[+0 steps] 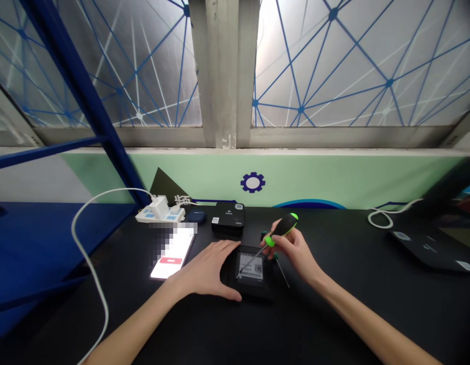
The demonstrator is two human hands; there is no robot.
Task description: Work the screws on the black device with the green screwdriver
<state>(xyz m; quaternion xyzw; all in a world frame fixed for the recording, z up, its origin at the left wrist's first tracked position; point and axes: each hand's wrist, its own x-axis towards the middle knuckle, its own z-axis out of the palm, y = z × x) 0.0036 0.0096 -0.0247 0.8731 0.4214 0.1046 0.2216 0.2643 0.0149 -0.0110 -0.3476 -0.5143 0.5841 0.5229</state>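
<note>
A screwdriver point(283, 225) with a black and bright green handle is held in my right hand point(295, 249), fingers closed around the handle's lower part. Its shaft slants down to the left, and the tip is at the lower left of a label on a flat black plastic box point(250, 291). My left hand point(205, 268) grips this box from the left, fingers at the far edge and thumb along the near edge. Partly hidden behind my right hand, a second, thinner screwdriver point(282, 271) lies on the table.
Behind the box stands another black box point(227, 217) with stickers. To the left are a lit phone point(174, 253), a white power strip point(160, 215) and a looping white cable point(86, 253). A black device point(434, 249) lies at the right, near a coiled white cord point(380, 219).
</note>
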